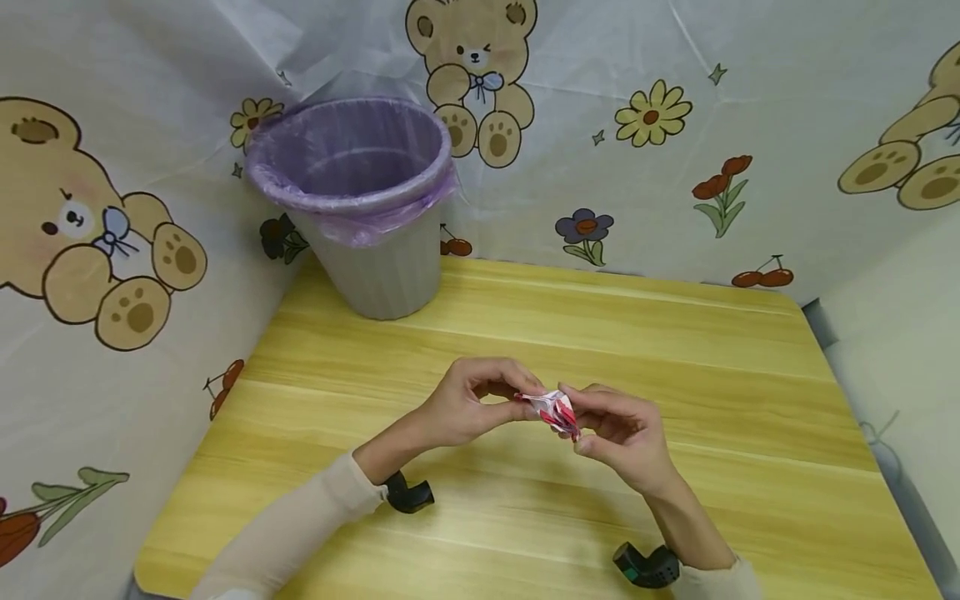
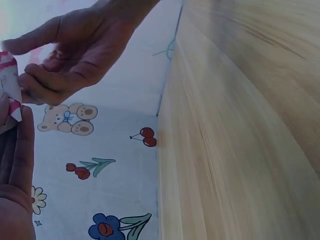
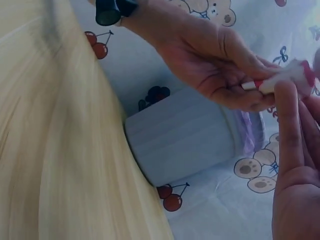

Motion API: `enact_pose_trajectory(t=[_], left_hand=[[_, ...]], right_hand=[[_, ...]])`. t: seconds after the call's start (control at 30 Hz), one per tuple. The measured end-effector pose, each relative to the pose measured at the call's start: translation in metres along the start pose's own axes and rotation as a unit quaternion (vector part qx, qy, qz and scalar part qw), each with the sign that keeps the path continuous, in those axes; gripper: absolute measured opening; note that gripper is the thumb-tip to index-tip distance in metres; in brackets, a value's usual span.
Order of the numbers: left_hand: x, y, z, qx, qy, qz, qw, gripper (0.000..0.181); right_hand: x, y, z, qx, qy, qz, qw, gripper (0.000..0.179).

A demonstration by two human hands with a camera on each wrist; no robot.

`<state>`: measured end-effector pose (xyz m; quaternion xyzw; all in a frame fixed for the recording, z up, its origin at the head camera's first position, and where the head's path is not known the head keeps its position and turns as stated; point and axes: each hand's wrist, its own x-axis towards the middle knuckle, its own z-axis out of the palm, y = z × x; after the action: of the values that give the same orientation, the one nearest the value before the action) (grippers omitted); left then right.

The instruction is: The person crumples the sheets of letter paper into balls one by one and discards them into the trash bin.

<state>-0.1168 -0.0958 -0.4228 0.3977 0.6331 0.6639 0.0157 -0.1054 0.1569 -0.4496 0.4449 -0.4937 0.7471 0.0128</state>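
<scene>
Above the table, both hands hold a small crumpled red-and-white paper wrapper (image 1: 557, 410). My left hand (image 1: 476, 404) pinches its left end between thumb and fingers. At its right side, my right hand (image 1: 628, 429) grips it with thumb and fingertips. In the left wrist view the wrapper (image 2: 9, 82) is cut off by the frame's edge, its white side with pink-red stripes showing. From the right wrist, the wrapper (image 3: 292, 77) looks bunched, with a narrow white and red end sticking out by the fingers of the left hand (image 3: 210, 60).
A pale bin (image 1: 382, 275) lined with a purple plastic bag (image 1: 360, 221) stands at the table's back left. Under the hands lies the yellow wood-grain table (image 1: 675, 350). Cloth (image 1: 570, 50) printed with bears and flowers hangs behind. Black devices (image 1: 408, 493) sit at both wrists.
</scene>
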Motion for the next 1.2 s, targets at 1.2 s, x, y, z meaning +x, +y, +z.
enact_pose_trajectory(t=[1.2], left_hand=[[-0.016, -0.014, 0.0, 0.023, -0.032, -0.021, 0.999, 0.011]], right_hand=[[-0.012, -0.002, 0.016, -0.096, 0.036, 0.044, 0.9937, 0.039]])
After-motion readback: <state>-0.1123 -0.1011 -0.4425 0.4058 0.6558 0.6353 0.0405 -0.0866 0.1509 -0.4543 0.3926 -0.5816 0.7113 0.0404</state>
